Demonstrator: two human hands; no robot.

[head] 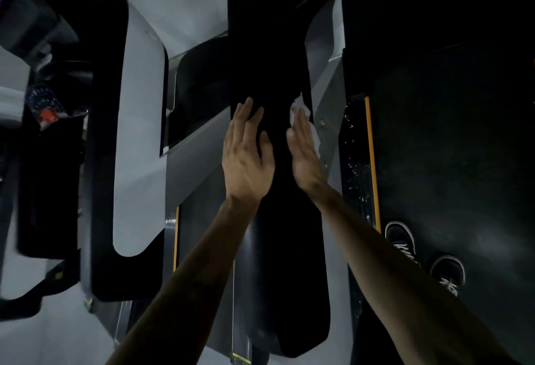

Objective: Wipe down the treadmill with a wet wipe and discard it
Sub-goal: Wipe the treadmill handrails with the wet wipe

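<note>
Pressing flat, the right hand pins the white wipe on the right edge of the long black treadmill arm — it runs straight away — while the left hand rests open, holding nothing.

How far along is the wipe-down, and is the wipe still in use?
Mid-wipe. The right hand presses the white wet wipe flat against the right edge of the treadmill's black handrail, while the left hand rests open on its left side. Which surfaces are already cleaned cannot be judged in this dim view. Still left: any remaining surfaces and discarding the wipe; no bin is visible.
</note>
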